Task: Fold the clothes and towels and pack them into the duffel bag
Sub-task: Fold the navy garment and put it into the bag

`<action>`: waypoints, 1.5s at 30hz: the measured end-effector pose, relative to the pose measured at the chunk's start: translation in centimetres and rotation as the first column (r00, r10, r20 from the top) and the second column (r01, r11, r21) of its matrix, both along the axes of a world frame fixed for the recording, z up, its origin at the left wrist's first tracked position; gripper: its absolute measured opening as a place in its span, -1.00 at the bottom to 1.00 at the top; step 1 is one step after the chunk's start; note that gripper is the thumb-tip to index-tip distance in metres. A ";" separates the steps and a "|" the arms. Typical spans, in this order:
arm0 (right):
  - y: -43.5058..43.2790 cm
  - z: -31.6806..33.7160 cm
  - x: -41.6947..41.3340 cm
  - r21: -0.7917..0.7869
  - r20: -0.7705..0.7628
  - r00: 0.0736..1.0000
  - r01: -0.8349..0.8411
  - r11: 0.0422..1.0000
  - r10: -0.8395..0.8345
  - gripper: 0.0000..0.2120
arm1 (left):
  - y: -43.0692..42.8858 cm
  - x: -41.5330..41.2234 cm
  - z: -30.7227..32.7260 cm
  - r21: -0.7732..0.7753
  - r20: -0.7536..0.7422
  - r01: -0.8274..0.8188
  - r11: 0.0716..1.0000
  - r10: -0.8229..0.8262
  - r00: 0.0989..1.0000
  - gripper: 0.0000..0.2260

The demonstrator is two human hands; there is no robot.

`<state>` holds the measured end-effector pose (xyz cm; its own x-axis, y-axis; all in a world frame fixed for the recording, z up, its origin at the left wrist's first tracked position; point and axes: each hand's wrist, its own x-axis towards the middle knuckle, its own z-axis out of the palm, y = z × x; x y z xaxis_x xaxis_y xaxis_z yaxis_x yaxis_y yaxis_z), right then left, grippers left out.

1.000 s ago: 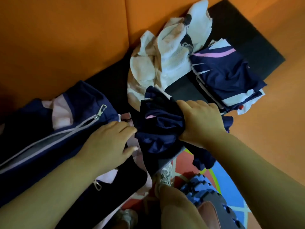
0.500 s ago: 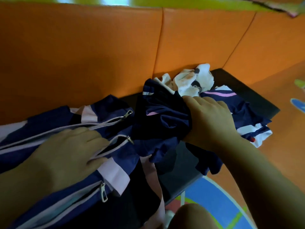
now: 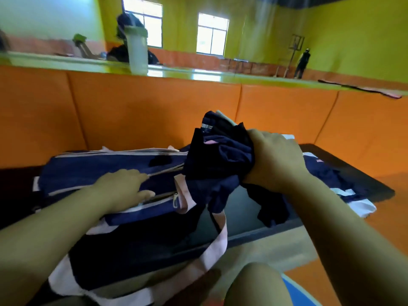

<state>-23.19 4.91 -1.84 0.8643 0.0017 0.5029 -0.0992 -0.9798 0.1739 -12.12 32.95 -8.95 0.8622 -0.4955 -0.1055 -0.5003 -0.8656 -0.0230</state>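
Navy garment (image 3: 220, 160), bunched, is raised over the right end of the duffel bag (image 3: 99, 171) and clenched in your right grip (image 3: 276, 160). Loose cloth hangs toward the black surface (image 3: 242, 208). Your left grip (image 3: 123, 188) lies flat, fingers straight, on the bag's top beside its zipper (image 3: 167, 170). Folded navy-and-white clothes (image 3: 357, 202) lie behind your right forearm. Orange padding (image 3: 154, 111) stands behind.

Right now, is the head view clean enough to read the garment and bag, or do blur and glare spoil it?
Head view: motion blur smears the white bottle; windows blown out, glare on the green ledge; wide-angle bend in the orange padding; navy garment in the right hand and duffel bag under the left hand dark but readable.
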 end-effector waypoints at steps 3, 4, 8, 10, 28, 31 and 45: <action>1.2 0.0 -0.3 -0.014 -0.010 0.999 -0.052 0.999 0.052 -0.35 | 1.7 -0.1 -1.4 -0.018 0.015 -0.037 0.999 0.037 0.999 -0.50; 1.6 -0.2 -0.3 -0.022 -0.003 0.997 -0.076 0.997 0.076 -0.34 | 2.0 -0.3 -1.6 -0.019 0.002 -0.043 0.999 0.043 0.999 -0.51; 2.6 -1.3 0.6 -0.039 -0.072 0.993 -0.097 0.995 0.094 -0.28 | 2.7 0.1 -3.1 -0.015 0.017 -0.061 0.998 0.062 0.998 -0.57; 2.7 -2.1 1.7 -0.075 -0.112 0.989 -0.110 0.991 0.101 -0.29 | 2.9 0.8 -3.5 0.012 0.102 -0.064 0.998 0.062 0.993 -0.60; 2.9 -6.0 11.2 -0.239 -0.180 0.890 -0.453 0.859 0.419 -0.35 | 3.7 11.1 1.1 -0.220 0.123 0.099 0.971 -0.073 0.990 -0.88; 3.9 -5.0 11.9 -0.251 -0.185 0.828 -0.560 0.789 0.529 -0.48 | 3.6 12.7 3.0 -0.171 0.142 0.159 0.972 -0.135 0.981 -0.80; 11.2 -6.6 17.6 -0.074 -0.292 0.611 -0.782 0.619 0.736 -0.30 | 4.0 14.2 9.5 -0.349 0.168 0.229 0.909 -0.180 0.969 -0.77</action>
<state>-5.58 16.11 -8.47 0.5898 0.7751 0.2265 0.7274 -0.6318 0.2678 2.12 36.90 0.55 0.7315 -0.6453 0.2203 -0.6813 -0.7050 0.1972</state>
